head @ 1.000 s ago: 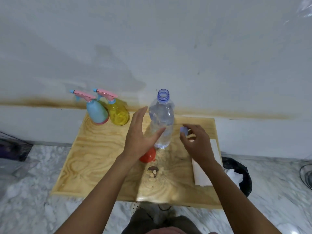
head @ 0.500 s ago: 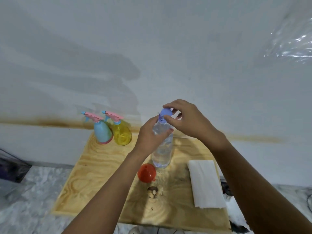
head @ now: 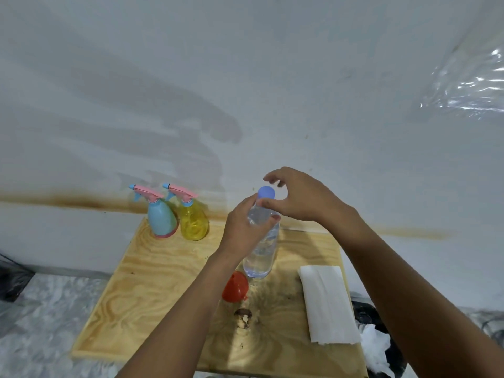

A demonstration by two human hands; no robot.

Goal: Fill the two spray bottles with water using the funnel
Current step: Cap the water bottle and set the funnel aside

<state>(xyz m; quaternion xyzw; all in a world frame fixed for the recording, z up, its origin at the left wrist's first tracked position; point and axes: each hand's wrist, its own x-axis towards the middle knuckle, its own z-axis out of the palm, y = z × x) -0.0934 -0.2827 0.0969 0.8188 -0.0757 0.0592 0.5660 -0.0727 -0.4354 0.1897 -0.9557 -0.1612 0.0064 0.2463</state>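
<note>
A clear water bottle point(head: 261, 255) stands upright near the middle of the wooden table point(head: 152, 279), with its blue cap point(head: 266, 192) on the neck. My left hand point(head: 242, 227) grips the bottle's upper body. My right hand point(head: 300, 199) arches over the cap, thumb and fingertips around it. A red funnel point(head: 235, 287) lies on the table just in front of the bottle, partly behind my left forearm. The blue spray bottle point(head: 161, 218) and the yellow spray bottle point(head: 193, 219), both with pink trigger heads on, stand side by side at the back left by the wall.
A folded white paper towel point(head: 328, 304) lies on the table's right side. A dark knot point(head: 243, 317) marks the wood near the front. A black bin with crumpled paper point(head: 377, 347) sits on the marble floor to the right. A white wall stands right behind the table.
My right hand brought the blue cap up from beside the bottle onto its neck and stays around it. My left hand closed on the bottle. The view tilted up.
</note>
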